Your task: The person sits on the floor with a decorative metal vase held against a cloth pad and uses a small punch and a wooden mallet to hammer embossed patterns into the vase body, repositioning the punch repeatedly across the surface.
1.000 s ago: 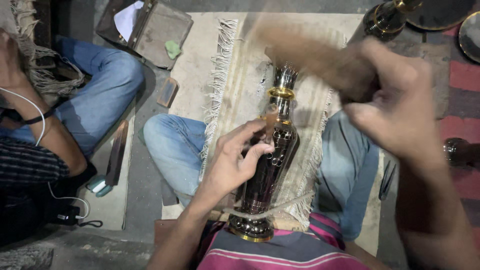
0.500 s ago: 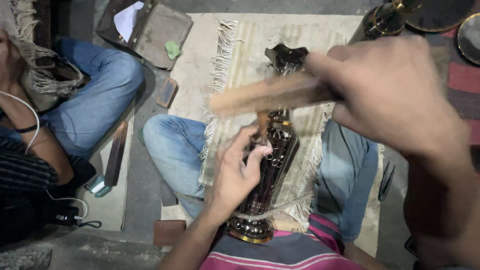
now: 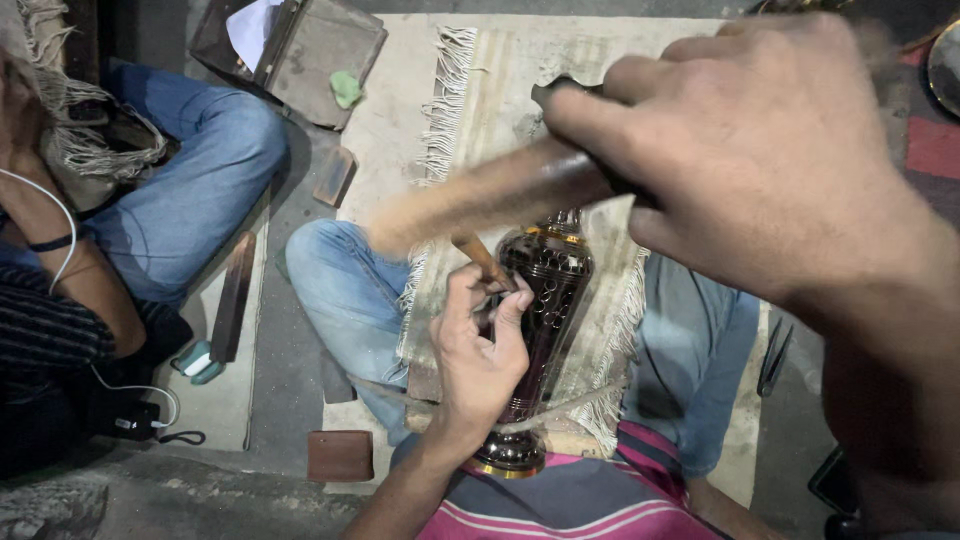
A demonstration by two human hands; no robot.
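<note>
Dark engraved metal vase (image 3: 540, 330) at lower centre of the frame, lying lengthwise along the lap, brass-coloured foot (image 3: 510, 455) near the bottom edge and neck pointing up the frame. Underneath it, a pale fringed cloth (image 3: 500, 110) spread over blue-jeaned knees and running to the upper centre. Left hand (image 3: 478, 355) just left of the vase body, fingers (image 3: 510, 305) closed narrowly round a thin chisel (image 3: 482, 258), its tip set against the upper part of the vase. Right hand (image 3: 770, 160) large and close to the camera at upper right, fingers wrapped tight round the handle of a wooden mallet (image 3: 480, 195); mallet blurred, slanting down to the left, its head above the chisel's top end, touching or apart cannot be told. Striped pink garment (image 3: 600, 500) along the bottom edge. At far left, another person seated cross-legged in jeans (image 3: 190, 200), arm with a white cable (image 3: 60, 215) across it. Flat box (image 3: 315, 55) with a small green piece on it at upper left. Small brown block (image 3: 340, 455) on the floor at lower left of centre.
</note>
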